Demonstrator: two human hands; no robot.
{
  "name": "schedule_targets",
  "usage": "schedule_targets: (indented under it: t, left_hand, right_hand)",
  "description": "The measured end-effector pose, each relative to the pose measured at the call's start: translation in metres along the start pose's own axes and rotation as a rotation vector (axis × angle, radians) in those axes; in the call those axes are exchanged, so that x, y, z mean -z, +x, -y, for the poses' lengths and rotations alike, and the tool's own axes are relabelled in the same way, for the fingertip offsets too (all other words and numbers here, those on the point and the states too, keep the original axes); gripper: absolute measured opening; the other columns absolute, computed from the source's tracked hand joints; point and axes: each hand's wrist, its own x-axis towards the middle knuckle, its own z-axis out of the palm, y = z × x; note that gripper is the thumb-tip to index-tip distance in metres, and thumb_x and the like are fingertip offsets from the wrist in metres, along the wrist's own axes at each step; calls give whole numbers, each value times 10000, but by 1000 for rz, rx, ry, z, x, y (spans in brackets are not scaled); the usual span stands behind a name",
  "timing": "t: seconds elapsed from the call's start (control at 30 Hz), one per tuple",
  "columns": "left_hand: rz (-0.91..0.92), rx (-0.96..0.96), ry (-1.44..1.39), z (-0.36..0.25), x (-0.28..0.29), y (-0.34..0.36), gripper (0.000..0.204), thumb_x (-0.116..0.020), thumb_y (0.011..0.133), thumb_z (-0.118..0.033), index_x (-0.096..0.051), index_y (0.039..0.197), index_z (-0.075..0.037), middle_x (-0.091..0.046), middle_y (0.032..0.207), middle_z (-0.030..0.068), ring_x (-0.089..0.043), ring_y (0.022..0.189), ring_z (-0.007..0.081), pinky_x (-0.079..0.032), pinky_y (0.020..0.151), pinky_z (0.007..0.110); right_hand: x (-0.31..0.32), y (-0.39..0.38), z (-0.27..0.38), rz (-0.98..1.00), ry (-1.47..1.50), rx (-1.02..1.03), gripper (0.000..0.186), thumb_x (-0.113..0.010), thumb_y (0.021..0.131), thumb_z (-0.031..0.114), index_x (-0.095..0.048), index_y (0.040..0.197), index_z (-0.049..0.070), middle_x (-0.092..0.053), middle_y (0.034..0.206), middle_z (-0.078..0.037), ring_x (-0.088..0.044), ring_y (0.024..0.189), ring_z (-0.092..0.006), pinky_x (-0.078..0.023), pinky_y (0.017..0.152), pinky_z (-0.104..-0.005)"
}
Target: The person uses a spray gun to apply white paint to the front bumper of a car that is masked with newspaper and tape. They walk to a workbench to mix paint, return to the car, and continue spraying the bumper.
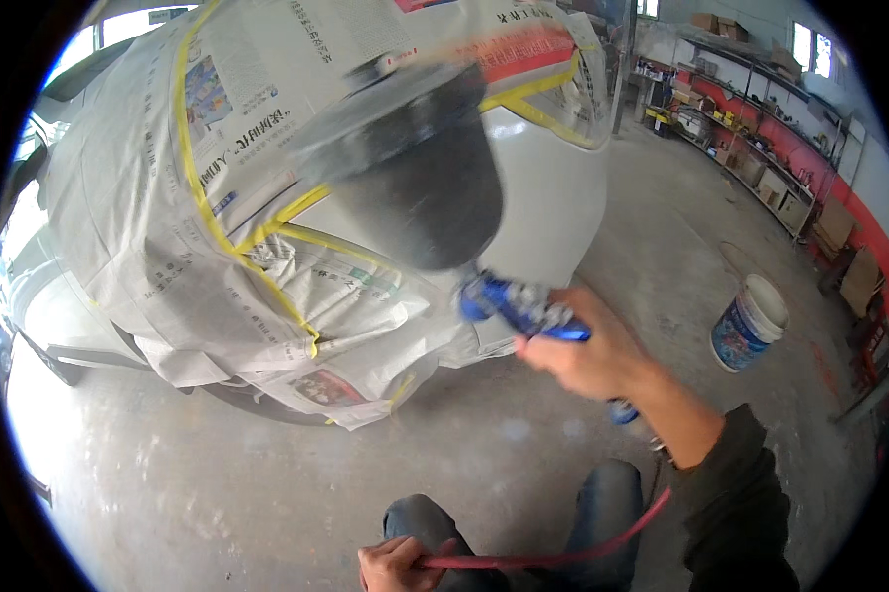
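Where newspaper [267,247] ends, bare floor [267,493].

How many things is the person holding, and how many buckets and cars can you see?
Spray guns: 1, blue spray gun with a dark cup, in the right hand
Hoses: 1, red hose, in the left hand
Buckets: 1, white bucket on the floor
Cars: 1, white car masked with newspaper
Total: 4

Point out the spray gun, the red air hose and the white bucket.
spray gun [523,308], head view, blue body
red air hose [563,555], head view, mid-length
white bucket [745,326], head view, side wall
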Motion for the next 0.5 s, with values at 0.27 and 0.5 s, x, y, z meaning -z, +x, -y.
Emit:
schedule_targets:
  t: [0.27, 0.5]
  left_hand:
    - [87, -31, -115, -9, -5, -4, 357, -801, 716, -201, -503, 591, -49, -492, 556, 135, -501, 475, 335, -395, 462, 418]
    - [68, 29, -135, -2, 9, 3, 384, -798, 737, -210, -490, 591, -36, -476, 556, 146, -470, 468, 324, -385, 463, 402]
  right_hand:
    - [90, -9, 24, -368, -95, -170, 177, -599, 764, 209, -596, 811, 38, -540, 611, -14, -530, 535, -115, -416, 495, -284]
    - [97, -15, 50, -509, -141, -38, 172, -595, 786, 212, -524, 700, 81, -503, 594, 18, -455, 457, -64, -374, 398, -240]
